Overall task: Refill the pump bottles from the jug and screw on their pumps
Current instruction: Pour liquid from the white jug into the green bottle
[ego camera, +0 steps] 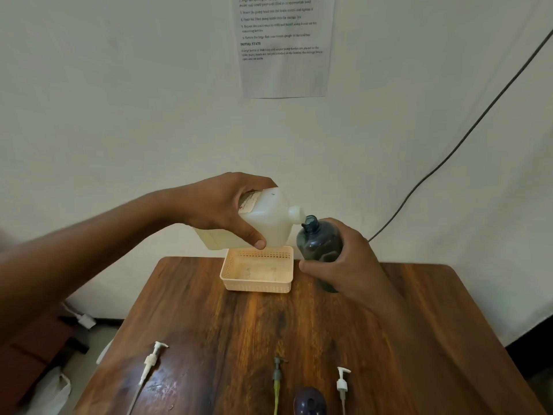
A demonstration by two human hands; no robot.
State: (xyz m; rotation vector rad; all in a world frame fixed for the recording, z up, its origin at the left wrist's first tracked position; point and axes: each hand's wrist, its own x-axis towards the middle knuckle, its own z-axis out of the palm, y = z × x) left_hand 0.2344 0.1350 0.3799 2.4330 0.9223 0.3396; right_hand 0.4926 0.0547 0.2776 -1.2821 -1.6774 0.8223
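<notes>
Jug (263,223) is tipping sideways in the air above the far part of the table (227,324), its white spout (296,214) touching or just beside the open mouth of the dark pump bottle (318,239). My left hand (221,208) is gripping the jug body from the top, thumb underneath by the lower edge. My right hand (347,265) is wrapping around the pump bottle, holding it tilted toward the spout, off the table. I cannot tell if liquid is flowing. Under the jug, a peach basket (257,271) is sitting on the table. Near the front edge three pumps are lying apart from each other: a white pump (151,360) on the left, a dark one with a yellowish tube (276,375) in the middle, another white pump (342,383) on the right. A second dark bottle (309,401) is showing between the last two, cut off by the frame. A printed sheet (284,46) is hanging on the wall, a black cable (449,157) running down to its right.
</notes>
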